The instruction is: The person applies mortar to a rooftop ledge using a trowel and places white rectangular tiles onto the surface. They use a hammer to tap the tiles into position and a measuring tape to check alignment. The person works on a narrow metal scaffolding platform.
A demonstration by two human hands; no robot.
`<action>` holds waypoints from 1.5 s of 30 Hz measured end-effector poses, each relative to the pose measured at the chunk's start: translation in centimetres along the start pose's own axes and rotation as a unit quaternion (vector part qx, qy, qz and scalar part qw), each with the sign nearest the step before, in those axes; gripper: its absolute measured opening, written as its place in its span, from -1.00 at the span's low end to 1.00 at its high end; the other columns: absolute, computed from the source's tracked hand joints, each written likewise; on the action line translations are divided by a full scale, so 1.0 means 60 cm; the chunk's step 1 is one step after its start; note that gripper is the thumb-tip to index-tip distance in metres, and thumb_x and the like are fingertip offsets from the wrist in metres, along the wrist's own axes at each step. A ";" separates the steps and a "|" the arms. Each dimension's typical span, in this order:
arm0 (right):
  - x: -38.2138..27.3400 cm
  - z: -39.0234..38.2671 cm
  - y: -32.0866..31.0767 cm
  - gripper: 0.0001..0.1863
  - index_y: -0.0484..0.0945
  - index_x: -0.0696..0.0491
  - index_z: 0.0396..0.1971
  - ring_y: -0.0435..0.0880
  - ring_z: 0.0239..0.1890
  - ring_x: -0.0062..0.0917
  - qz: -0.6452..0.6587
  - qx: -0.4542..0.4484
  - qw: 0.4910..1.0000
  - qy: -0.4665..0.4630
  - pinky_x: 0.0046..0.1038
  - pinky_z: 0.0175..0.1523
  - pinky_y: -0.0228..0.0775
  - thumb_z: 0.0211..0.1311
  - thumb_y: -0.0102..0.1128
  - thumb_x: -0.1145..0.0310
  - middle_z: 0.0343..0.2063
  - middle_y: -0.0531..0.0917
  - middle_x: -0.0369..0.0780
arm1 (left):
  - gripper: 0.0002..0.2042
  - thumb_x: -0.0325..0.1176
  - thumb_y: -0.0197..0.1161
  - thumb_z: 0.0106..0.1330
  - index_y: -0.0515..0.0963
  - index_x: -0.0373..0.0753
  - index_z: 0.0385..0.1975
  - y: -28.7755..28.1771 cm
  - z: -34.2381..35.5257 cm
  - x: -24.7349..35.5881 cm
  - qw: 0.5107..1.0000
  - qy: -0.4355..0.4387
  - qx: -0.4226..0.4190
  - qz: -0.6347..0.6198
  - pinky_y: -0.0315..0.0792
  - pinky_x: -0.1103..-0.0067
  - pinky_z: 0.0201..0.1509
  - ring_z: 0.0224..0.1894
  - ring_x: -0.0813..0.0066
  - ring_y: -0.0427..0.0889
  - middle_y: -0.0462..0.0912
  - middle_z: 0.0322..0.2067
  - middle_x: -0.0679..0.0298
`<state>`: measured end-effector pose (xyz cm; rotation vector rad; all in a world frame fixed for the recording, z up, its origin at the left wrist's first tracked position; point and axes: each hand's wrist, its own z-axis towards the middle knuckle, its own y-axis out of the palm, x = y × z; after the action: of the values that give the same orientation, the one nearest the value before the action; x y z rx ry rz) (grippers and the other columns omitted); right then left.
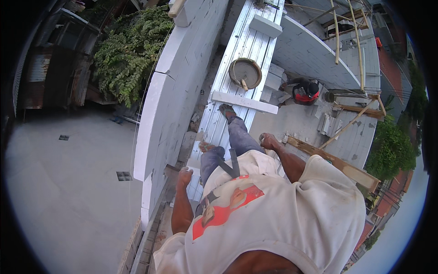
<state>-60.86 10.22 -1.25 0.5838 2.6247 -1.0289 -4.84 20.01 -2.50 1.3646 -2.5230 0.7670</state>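
I stand on a metal plank walkway (pixel 237 43), with my sandaled feet visible on it. My left hand (pixel 184 175) is closed low at my left side, near the white block wall (pixel 157 118); whether it holds anything I cannot make out. My right hand (pixel 267 139) is also closed, out at my right side above the floor below, its contents hidden. Ahead of my feet a white block (pixel 246 103) lies across the planks, and just beyond it sits a round bucket (pixel 253 68) of grey mix with a handled tool in it. Another block (pixel 265 26) rests farther along.
A co-worker (pixel 305 91) crouches below on the right beside stacked blocks (pixel 273 77) and a bucket (pixel 329 97). Bamboo poles (pixel 362 59) and a wooden board (pixel 335 164) are at the right. Left, beyond the wall, are a tree (pixel 123 64) and a concrete yard (pixel 68 173) far below.
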 end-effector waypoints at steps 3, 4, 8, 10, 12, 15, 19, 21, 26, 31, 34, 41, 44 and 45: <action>-0.010 0.095 -0.066 -0.72 0.72 0.12 -0.18 0.73 0.01 -0.11 0.054 -0.015 0.998 0.041 -0.21 0.15 0.56 0.13 0.22 0.37 -0.10 0.75 0.02 | -0.25 0.08 0.24 0.40 0.34 -0.42 0.39 0.031 -0.039 0.140 0.981 -0.132 -0.139 -0.031 0.59 0.11 0.09 0.17 -0.06 0.63 0.56 0.22 -0.13; -0.028 0.127 -0.098 -0.73 0.73 0.13 -0.21 0.72 0.01 -0.08 0.047 -0.034 0.998 0.038 -0.18 0.15 0.56 0.16 0.18 0.35 -0.09 0.74 0.04 | -0.20 0.13 0.23 0.40 0.30 -0.44 0.41 0.042 -0.066 0.234 0.960 -0.218 -0.174 -0.038 0.56 0.09 0.14 0.22 -0.07 0.59 0.52 0.26 -0.14; 0.029 0.351 -0.106 -0.72 0.70 0.15 -0.20 0.78 -0.21 -0.07 0.043 0.043 0.996 0.068 -0.17 -0.02 0.60 0.18 0.18 0.33 -0.37 0.78 0.02 | 0.02 0.28 0.28 0.30 0.16 -0.63 0.40 0.188 -0.019 0.214 0.959 -0.219 -0.155 0.095 0.44 0.12 0.33 0.34 -0.18 0.47 0.42 0.32 -0.28; 0.048 0.466 -0.115 -0.70 0.70 0.13 -0.16 0.75 -0.09 -0.02 0.029 0.073 0.993 0.092 -0.11 0.07 0.59 0.25 0.14 0.28 -0.22 0.76 0.07 | 0.11 0.32 0.30 0.25 0.08 -0.67 0.40 0.241 0.018 0.222 0.952 -0.230 -0.115 0.164 0.41 0.11 0.37 0.37 -0.22 0.43 0.38 0.33 -0.33; 0.073 0.570 -0.107 -0.66 0.68 0.10 -0.07 0.73 0.02 -0.01 0.029 0.096 0.985 0.140 -0.06 0.14 0.58 0.29 0.09 0.25 -0.11 0.75 0.06 | 0.19 0.37 0.30 0.21 0.00 -0.70 0.41 0.258 0.032 0.268 0.939 -0.273 -0.073 0.198 0.38 0.09 0.40 0.40 -0.25 0.39 0.34 0.34 -0.36; 0.069 0.698 -0.110 -0.63 0.70 0.05 -0.03 0.72 0.09 -0.07 0.005 0.161 0.965 0.205 0.00 0.22 0.50 0.30 0.10 0.19 -0.10 0.77 0.01 | 0.24 0.39 0.33 0.17 -0.06 -0.68 0.43 0.287 0.071 0.301 0.907 -0.348 -0.033 0.232 0.38 0.07 0.40 0.39 -0.23 0.38 0.28 0.34 -0.35; 0.098 0.820 -0.126 -0.47 0.67 0.16 0.02 0.68 0.15 0.02 0.002 0.106 0.973 0.206 0.06 0.25 0.40 0.25 0.16 0.04 0.02 0.71 0.13 | 0.21 0.37 0.35 0.17 -0.02 -0.67 0.42 0.305 0.094 0.322 0.893 -0.364 0.005 0.263 0.38 0.05 0.38 0.35 -0.21 0.40 0.27 0.33 -0.30; 0.100 0.856 -0.126 -0.44 0.68 0.14 0.05 0.65 0.20 0.00 -0.006 0.068 0.975 0.210 0.07 0.28 0.36 0.24 0.15 0.01 0.09 0.70 0.08 | 0.20 0.35 0.36 0.17 -0.01 -0.67 0.41 0.309 0.098 0.335 0.890 -0.367 0.015 0.271 0.38 0.05 0.38 0.35 -0.21 0.40 0.28 0.31 -0.29; 0.135 0.873 -0.139 -0.43 0.70 0.13 0.03 0.69 0.14 -0.04 0.019 -0.032 0.985 0.166 0.07 0.30 0.34 0.21 0.19 -0.01 0.09 0.71 0.03 | 0.18 0.33 0.36 0.19 0.00 -0.69 0.39 0.307 0.102 0.336 0.899 -0.344 0.011 0.269 0.36 0.05 0.39 0.33 -0.23 0.40 0.30 0.30 -0.30; 0.135 0.736 -0.204 -0.56 0.64 0.25 -0.12 0.74 -0.14 0.03 -0.113 0.004 0.991 0.072 0.03 0.10 0.52 0.27 0.13 0.14 -0.14 0.70 0.21 | 0.19 0.35 0.34 0.19 -0.01 -0.69 0.40 0.313 0.092 0.330 0.902 -0.337 0.015 0.268 0.36 0.07 0.39 0.34 -0.23 0.40 0.28 0.33 -0.32; 0.172 0.635 -0.162 -0.66 0.53 0.20 -0.02 0.73 -0.17 0.09 -0.185 0.164 0.968 0.040 0.10 0.04 0.53 0.37 -0.03 0.30 -0.07 0.62 0.12 | 0.19 0.35 0.34 0.18 0.00 -0.69 0.41 0.316 0.104 0.326 0.897 -0.343 0.018 0.278 0.35 0.08 0.40 0.35 -0.23 0.40 0.27 0.34 -0.33; 0.289 0.656 -0.080 -0.72 0.47 0.17 -0.10 0.77 -0.27 0.11 -0.065 0.110 0.988 0.087 0.02 -0.29 0.61 0.35 0.03 0.28 -0.30 0.71 0.12 | 0.18 0.33 0.39 0.15 0.04 -0.68 0.39 0.294 0.115 0.304 0.898 -0.313 0.038 0.306 0.35 0.09 0.41 0.35 -0.21 0.42 0.29 0.33 -0.32; 0.207 0.632 -0.121 -0.80 0.50 0.11 -0.20 0.49 -0.71 -0.44 0.330 0.046 0.919 0.210 -0.36 -0.68 0.31 0.30 0.05 0.31 -0.63 0.51 -0.23 | 0.17 0.34 0.35 0.16 0.06 -0.65 0.41 0.292 0.104 0.300 0.906 -0.317 0.039 0.276 0.35 0.10 0.41 0.36 -0.20 0.41 0.28 0.36 -0.31; 0.198 0.623 -0.134 -0.81 0.50 0.10 -0.22 0.39 -0.77 -0.57 0.429 0.011 0.877 0.216 -0.44 -0.73 0.22 0.30 0.05 0.31 -0.68 0.45 -0.30 | 0.16 0.35 0.34 0.16 0.08 -0.64 0.41 0.290 0.102 0.299 0.912 -0.313 0.039 0.263 0.34 0.11 0.41 0.36 -0.19 0.41 0.27 0.37 -0.31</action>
<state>-71.49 -17.85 -27.75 1.9312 2.1997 -0.6660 -28.70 11.54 -7.09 1.0701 -3.4899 0.5631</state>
